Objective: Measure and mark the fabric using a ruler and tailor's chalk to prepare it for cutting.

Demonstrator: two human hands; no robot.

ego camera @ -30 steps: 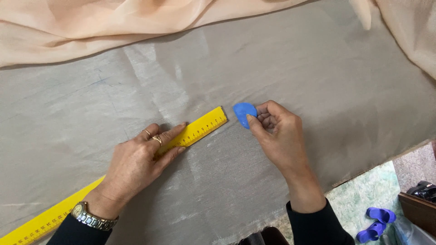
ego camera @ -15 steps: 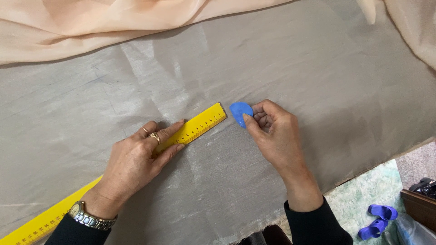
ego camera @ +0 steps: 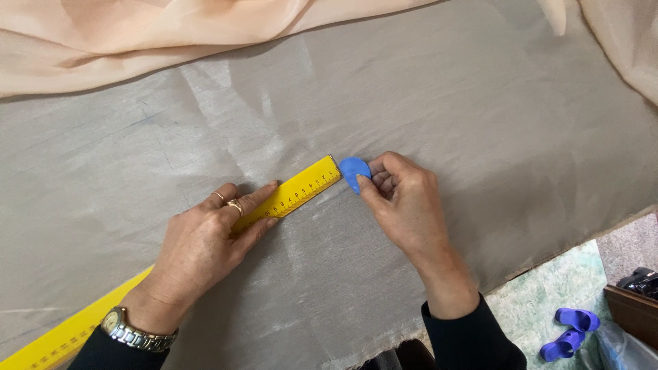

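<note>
A grey shiny fabric (ego camera: 425, 89) is spread flat across the table. On it lies a long yellow ruler (ego camera: 305, 190), running from the lower left up toward the middle. My left hand (ego camera: 205, 243) presses flat on the ruler, fingers spread, with rings and a metal wristwatch. My right hand (ego camera: 404, 202) pinches a blue piece of tailor's chalk (ego camera: 352, 169) between thumb and fingers, its edge touching the fabric right at the ruler's upper end.
Peach sheer fabric (ego camera: 157, 34) is bunched along the top edge and the upper right corner. The table's edge runs diagonally at the lower right. Beyond it are a green patterned floor (ego camera: 541, 294), blue slippers (ego camera: 569, 332) and a dark wooden item (ego camera: 634, 312).
My right hand has moved the blue chalk left, from a small gap away to touching the ruler's end. The left hand and ruler stay put.
</note>
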